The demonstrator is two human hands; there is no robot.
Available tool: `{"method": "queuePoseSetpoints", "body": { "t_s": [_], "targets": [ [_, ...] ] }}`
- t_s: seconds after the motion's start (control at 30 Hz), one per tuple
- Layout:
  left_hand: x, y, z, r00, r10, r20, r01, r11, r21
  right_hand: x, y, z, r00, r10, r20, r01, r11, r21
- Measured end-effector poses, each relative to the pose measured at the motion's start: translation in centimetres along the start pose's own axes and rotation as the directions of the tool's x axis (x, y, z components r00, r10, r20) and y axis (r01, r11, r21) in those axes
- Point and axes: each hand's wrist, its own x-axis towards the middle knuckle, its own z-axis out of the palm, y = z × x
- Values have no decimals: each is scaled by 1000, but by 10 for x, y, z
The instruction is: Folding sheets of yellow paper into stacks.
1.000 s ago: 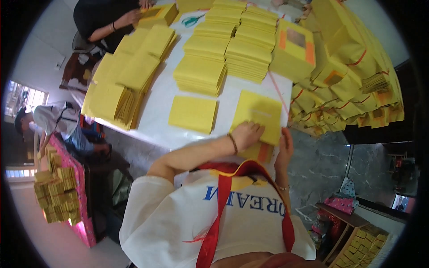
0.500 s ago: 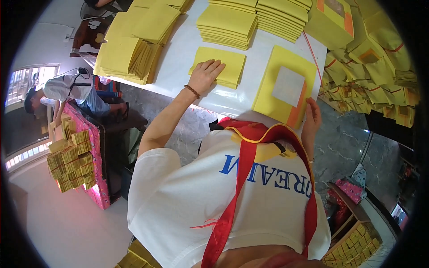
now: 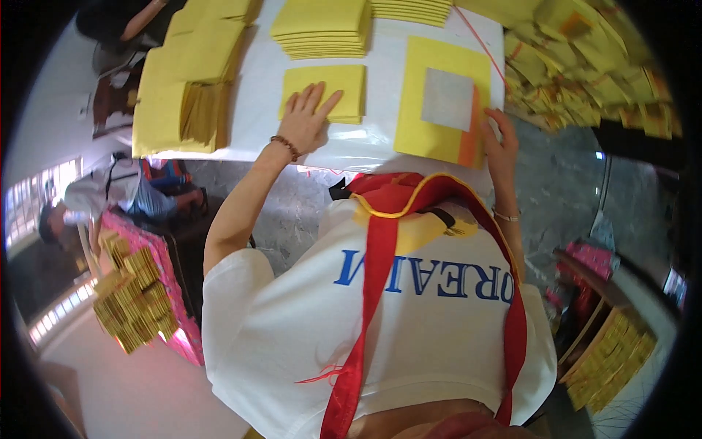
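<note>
On the white table (image 3: 256,110), the left hand (image 3: 306,117) lay flat with fingers spread over the near edge of a small stack of yellow paper sheets (image 3: 329,89) — pressing down on it, not closed around anything. A beaded bracelet (image 3: 285,146) circled that wrist. The right hand (image 3: 499,139) sat at the table's near right edge, its fingers touching the lower right corner of a larger yellow sheet (image 3: 439,99) that bore a silver square (image 3: 447,99) in its middle and an orange strip (image 3: 472,132) along its right side; whether the fingers pinched that corner or merely rested against it could not be told. A thin bangle (image 3: 504,216) showed on the right wrist.

The small stack lay just left of the large sheet, the two apart by a band of bare white table. Beyond the small stack sat a thicker pile of yellow sheets (image 3: 322,29), and to the far left a broad heap of folded yellow paper (image 3: 183,88) covered the table's left end. A loose mound of folded gold-and-yellow bundles (image 3: 585,80) filled the right side, and a red string (image 3: 479,40) ran across the table toward it.

Below the hands, the person's white shirt (image 3: 365,329) and a red sash (image 3: 365,293) filled the lower part of the view. Off to the left — well apart from the table — another person (image 3: 102,197) sat beside a pink crate (image 3: 161,293) of stacked gold paper.
</note>
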Motion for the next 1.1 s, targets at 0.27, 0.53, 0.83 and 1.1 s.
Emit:
{"method": "queuePoseSetpoints", "body": {
  "t_s": [0.27, 0.53, 0.83, 1.1],
  "targets": [
    [30, 49, -38, 994, 44, -99, -46, 999, -17, -4, 6, -2, 997, -28, 65, 28, 1000, -11],
    [79, 140, -7, 872, 444, -207, -485, 840, -245, 1, 0, -3, 987, 45, 152, -53, 997, 47],
    [97, 134, -12, 946, 283, -156, -311, 665, -679, -3, 8, -3, 964, 197, 178, -252, 891, 377],
    [102, 134, -13, 983, 179, 43, -81, 628, -774, -3, 11, 0, 963, 213, 165, -260, 892, 369]
  ]
}}
